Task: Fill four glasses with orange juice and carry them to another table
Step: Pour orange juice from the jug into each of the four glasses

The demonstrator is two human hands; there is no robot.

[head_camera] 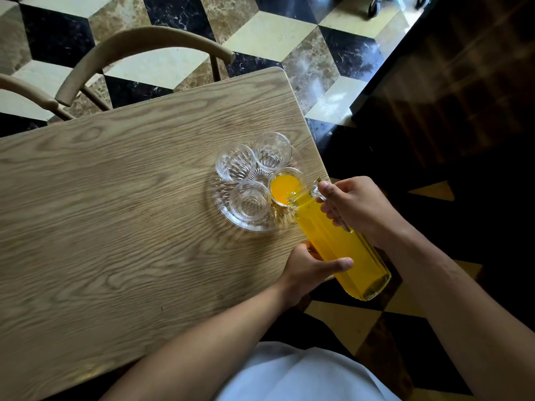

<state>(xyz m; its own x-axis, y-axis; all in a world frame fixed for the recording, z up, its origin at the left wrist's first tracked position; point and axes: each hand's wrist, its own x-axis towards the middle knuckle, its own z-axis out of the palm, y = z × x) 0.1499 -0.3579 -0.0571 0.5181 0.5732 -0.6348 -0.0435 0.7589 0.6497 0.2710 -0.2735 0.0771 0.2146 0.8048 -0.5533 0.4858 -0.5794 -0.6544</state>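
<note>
A clear glass tray (223,209) sits near the right edge of the wooden table (115,204) and carries several small glasses. The glass nearest the jug (282,186) holds orange juice; the far left glass (235,162), the far right glass (272,150) and the near glass (249,201) are empty. A tall ribbed glass jug of orange juice (335,241) is tilted, its spout over the juice-filled glass. My right hand (356,208) grips the jug's handle. My left hand (309,267) holds the jug's lower body from the table side.
A curved wooden chair back (139,50) stands at the table's far side, with a second chair arm (26,92) at the far left. Checkered marble floor (289,33) surrounds the table. A dark counter or cabinet (463,82) rises to the right.
</note>
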